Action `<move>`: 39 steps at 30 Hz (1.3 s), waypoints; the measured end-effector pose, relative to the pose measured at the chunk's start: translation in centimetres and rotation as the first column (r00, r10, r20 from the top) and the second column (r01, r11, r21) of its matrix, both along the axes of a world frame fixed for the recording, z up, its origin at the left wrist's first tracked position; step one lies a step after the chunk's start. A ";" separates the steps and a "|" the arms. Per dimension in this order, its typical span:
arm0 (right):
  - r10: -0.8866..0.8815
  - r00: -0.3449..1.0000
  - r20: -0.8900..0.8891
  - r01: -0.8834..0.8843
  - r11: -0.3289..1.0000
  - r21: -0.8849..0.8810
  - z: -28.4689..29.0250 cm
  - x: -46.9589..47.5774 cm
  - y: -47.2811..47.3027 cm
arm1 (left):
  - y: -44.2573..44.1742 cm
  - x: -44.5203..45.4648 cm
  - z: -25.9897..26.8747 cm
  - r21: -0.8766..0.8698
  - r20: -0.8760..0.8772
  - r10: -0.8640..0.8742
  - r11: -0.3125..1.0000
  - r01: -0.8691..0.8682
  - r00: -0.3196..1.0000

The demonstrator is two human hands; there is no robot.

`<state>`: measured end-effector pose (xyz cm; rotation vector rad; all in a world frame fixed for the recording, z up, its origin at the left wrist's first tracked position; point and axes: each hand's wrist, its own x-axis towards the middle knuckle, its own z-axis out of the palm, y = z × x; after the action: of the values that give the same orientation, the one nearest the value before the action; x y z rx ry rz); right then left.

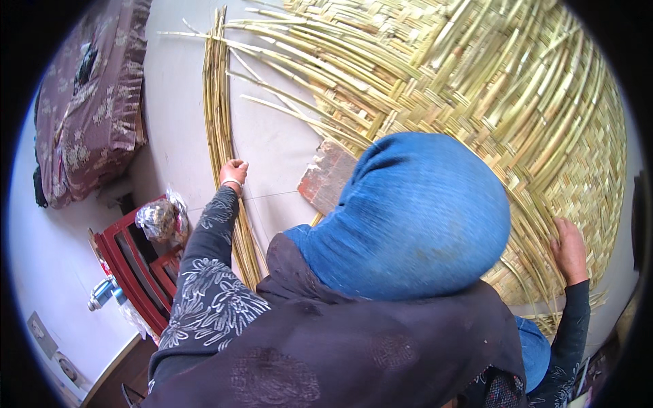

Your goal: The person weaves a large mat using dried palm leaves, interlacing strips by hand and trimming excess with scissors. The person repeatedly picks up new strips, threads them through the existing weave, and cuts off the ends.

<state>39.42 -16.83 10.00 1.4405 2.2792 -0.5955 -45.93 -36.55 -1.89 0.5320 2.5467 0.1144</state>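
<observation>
A large woven mat of split reed or cane [586,204] lies on the floor ahead and to the right, with loose strips fanning out from its left edge. My left hand [234,172] is over a long bundle of reed strips [217,102] on the floor; its fingers are curled, and whether they grip a strip is unclear. My right hand [569,250] rests at the strips on the mat's lower right part, fingertips against them; a grip cannot be made out. My knee in blue jeans [423,219] covers part of the mat's near edge, beside a worn reddish board [328,176].
A patterned brown cloth [102,112] drapes over furniture at the upper left. Below it stands a red wooden chair or rack [127,255] with a clear plastic bag [159,219] on it. A blue bottle [102,294] is beside the rack.
</observation>
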 end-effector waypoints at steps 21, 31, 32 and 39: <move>0.139 0.989 0.042 -0.126 0.966 -0.226 -5.0 -10.6 2.1 | -5.3 -4.2 -0.8 0.052 -0.018 0.007 0.999 -0.006 1.000; 0.107 0.994 -0.001 -0.107 0.986 -0.132 -5.0 -9.2 2.6 | -3.1 -3.4 1.5 0.018 0.033 -0.021 1.000 0.020 0.999; 0.105 0.995 -0.002 -0.104 0.985 -0.135 -4.9 -9.1 2.3 | -2.9 -2.5 1.9 0.058 0.010 0.040 0.997 -0.041 0.999; 0.076 0.995 0.069 -0.063 0.983 -0.175 -4.4 -8.1 0.9 | -3.3 -0.6 0.5 0.290 0.084 0.124 0.946 -0.143 0.989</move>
<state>31.35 -15.93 5.58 1.2743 2.1523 -0.6868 -46.52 -39.87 -1.43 0.4567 2.5136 0.5609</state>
